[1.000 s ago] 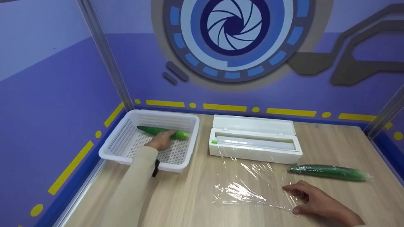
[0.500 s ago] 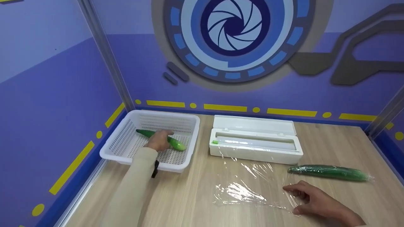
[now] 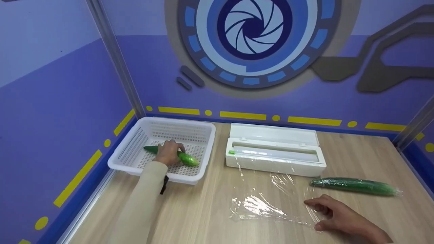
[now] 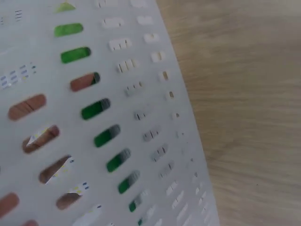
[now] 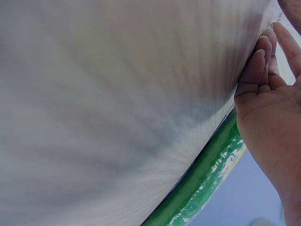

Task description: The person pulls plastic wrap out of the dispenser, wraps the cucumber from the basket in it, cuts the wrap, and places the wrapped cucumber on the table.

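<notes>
In the head view my left hand (image 3: 168, 153) reaches into a white plastic basket (image 3: 190, 178) and grips a cucumber (image 3: 187, 159) around its middle, both ends showing. Through the basket's slots, the left wrist view catches green strips of that cucumber (image 4: 95, 109) and bits of skin. A sheet of cling film (image 3: 261, 206) lies pulled out over the table. At its right edge rests my right hand (image 3: 344, 217), thumb and forefinger apart, fingertips on the film. Beyond this hand lies a second cucumber (image 3: 354, 186) wrapped in film, also seen in the right wrist view.
A white cling film dispenser (image 3: 276, 166) stands with its lid (image 3: 273, 134) raised, behind the sheet that comes out of it. The wooden table (image 3: 190, 213) meets blue-purple walls (image 3: 67, 118) at the left and back.
My left hand's fingers have closed around the cucumber in the basket, which has turned and come nearer the basket's front. The right hand stays where it was on the film.
</notes>
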